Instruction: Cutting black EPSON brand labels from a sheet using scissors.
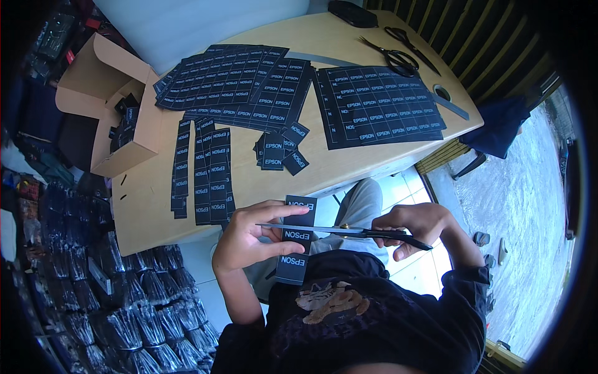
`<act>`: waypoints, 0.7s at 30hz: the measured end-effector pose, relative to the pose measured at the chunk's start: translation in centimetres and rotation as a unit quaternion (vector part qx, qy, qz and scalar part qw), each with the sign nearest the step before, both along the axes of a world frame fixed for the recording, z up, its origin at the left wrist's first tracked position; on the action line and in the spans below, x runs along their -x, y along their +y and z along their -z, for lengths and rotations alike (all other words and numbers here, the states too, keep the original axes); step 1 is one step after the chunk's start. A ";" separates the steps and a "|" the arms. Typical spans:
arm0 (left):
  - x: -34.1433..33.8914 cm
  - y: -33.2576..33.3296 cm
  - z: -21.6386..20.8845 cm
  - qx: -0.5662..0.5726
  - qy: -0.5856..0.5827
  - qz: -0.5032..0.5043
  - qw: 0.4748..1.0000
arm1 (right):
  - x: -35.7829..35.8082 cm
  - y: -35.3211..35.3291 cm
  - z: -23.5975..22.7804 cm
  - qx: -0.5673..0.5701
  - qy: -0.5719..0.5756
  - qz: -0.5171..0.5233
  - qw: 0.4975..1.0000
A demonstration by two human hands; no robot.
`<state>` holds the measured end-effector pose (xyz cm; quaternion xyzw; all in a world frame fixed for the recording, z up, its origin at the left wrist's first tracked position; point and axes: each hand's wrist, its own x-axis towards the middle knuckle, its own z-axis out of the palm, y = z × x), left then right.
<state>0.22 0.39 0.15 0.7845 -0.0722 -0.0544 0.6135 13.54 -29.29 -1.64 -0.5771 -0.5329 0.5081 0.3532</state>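
Observation:
Between the fingers and thumb of my left hand is a black label strip with white printing, held upright over my lap, off the table's near edge. My right hand grips a pair of scissors with black handles. Their long blades lie across the strip, between its top label and the one below, with the tip reaching past my left fingers. Whether the blades are fully closed I cannot make out. Nearest on the table are several cut label strips and a small pile of single labels.
Uncut label sheets lie in a left stack and a right stack on the wooden table. An open cardboard box holds black pieces. More scissors, a tape roll and a metal ruler sit at the right.

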 end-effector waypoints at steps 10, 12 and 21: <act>-0.1 -0.2 0.2 0.023 -0.006 -0.005 1.000 | 0.2 -0.3 0.1 -0.006 0.003 0.015 1.000; -0.1 -0.2 0.1 0.019 -0.012 -0.001 1.000 | 0.1 -0.3 -0.1 -0.007 0.000 0.016 1.000; 0.0 -0.2 0.4 0.036 -0.008 0.003 0.999 | 0.2 -0.5 -0.2 -0.014 0.005 0.026 1.000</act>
